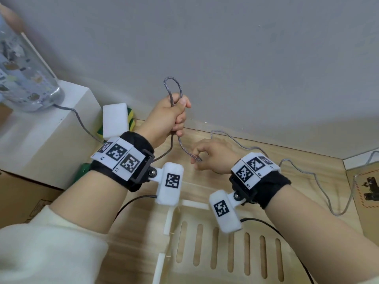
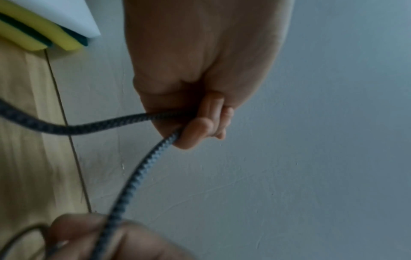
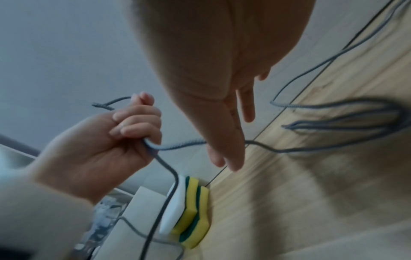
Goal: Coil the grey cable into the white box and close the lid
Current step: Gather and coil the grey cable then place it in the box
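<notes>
My left hand [image 1: 174, 115] is raised in front of the wall and grips a loop of the grey braided cable [image 1: 185, 150] in its fist; the loop's top sticks up above the thumb. In the left wrist view two strands leave the left hand's curled fingers [image 2: 200, 130]. Lower and to the right, my right hand [image 1: 207, 158] pinches the strand that hangs from the fist, as the cable [image 3: 177, 146] passes its fingertips. The rest of the cable trails right across the wooden table in loose bends. A white slotted box [image 1: 168, 220] lies under my wrists.
A stack of white and yellow-green sponges [image 1: 114, 119] leans by the wall. To the left a white block [image 1: 51, 128] carries a clear patterned bottle [image 1: 24, 78], and a cable strand runs over it. Cardboard boxes [image 1: 20, 197] flank both sides. Black camera leads run along my forearms.
</notes>
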Available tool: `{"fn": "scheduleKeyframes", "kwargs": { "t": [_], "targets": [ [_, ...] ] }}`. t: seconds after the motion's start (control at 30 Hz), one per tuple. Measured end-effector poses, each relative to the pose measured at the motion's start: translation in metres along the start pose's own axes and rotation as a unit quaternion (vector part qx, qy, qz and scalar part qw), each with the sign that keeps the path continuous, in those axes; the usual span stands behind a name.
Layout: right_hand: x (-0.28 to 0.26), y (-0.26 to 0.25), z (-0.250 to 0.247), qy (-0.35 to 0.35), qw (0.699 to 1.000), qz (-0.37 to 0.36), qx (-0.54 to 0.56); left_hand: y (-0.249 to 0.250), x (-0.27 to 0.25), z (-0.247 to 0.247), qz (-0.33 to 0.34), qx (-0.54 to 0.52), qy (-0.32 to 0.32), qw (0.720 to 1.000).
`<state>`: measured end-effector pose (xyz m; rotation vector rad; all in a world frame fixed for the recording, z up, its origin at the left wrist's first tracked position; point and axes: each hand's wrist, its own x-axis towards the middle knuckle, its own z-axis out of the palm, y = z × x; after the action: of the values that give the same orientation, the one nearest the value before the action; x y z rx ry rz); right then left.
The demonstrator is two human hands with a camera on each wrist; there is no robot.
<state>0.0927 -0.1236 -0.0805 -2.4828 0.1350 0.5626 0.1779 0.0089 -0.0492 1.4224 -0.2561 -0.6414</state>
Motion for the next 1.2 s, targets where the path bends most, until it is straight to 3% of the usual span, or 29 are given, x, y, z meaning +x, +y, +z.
{"fn": "scheduleKeyframes", "kwargs": {
  "t": [0.17, 0.33, 0.43, 0.53, 0.63, 0.7, 0.77, 0.83, 0.9, 0.97, 1.1, 1.2],
  "targets": [
    [0.009, 0.004, -0.009, -0.069, 0.997, 0.023, -0.033, 0.003, 0.001, 0.002, -0.015, -0.025, -0.012, 1.0],
    [0.022, -0.002, -0.015, -0.037, 0.99, 0.051, -0.122, 0.003, -0.003, 0.008, -0.009, -0.051, -0.067, 0.996],
    [0.031, -0.004, -0.014, -0.047, 0.991, 0.079, -0.1, 0.009, -0.005, 0.008, 0.001, -0.077, -0.085, 0.993],
    [0.037, 0.0, -0.01, -0.117, 0.987, 0.111, -0.024, 0.014, -0.006, 0.004, 0.012, -0.087, -0.088, 0.992],
    [0.037, -0.001, -0.01, -0.206, 0.975, 0.072, -0.034, 0.016, -0.006, 0.002, 0.018, -0.096, -0.092, 0.991],
    [0.038, -0.001, -0.011, -0.209, 0.975, 0.057, -0.05, 0.016, -0.006, -0.001, 0.019, -0.108, -0.092, 0.99],
    [0.04, 0.0, -0.009, -0.165, 0.984, 0.053, -0.048, 0.014, -0.006, -0.004, 0.015, -0.119, -0.081, 0.989],
    [0.042, 0.004, -0.008, -0.058, 0.996, 0.061, -0.014, 0.01, -0.004, -0.006, -0.005, -0.097, -0.045, 0.994],
    [0.044, 0.005, -0.013, 0.065, 0.993, 0.07, 0.068, 0.003, -0.002, -0.009, -0.04, -0.021, 0.006, 0.999],
    [0.04, -0.001, -0.023, 0.145, 0.976, 0.059, 0.155, -0.004, -0.001, -0.009, -0.076, 0.079, 0.016, 0.994],
    [0.028, -0.019, -0.037, 0.189, 0.952, 0.019, 0.24, -0.014, -0.005, 0.002, -0.117, 0.25, -0.081, 0.958],
    [0.021, -0.026, -0.039, 0.169, 0.949, 0.005, 0.265, -0.017, -0.004, 0.009, -0.101, 0.274, -0.07, 0.954]
  ]
}}
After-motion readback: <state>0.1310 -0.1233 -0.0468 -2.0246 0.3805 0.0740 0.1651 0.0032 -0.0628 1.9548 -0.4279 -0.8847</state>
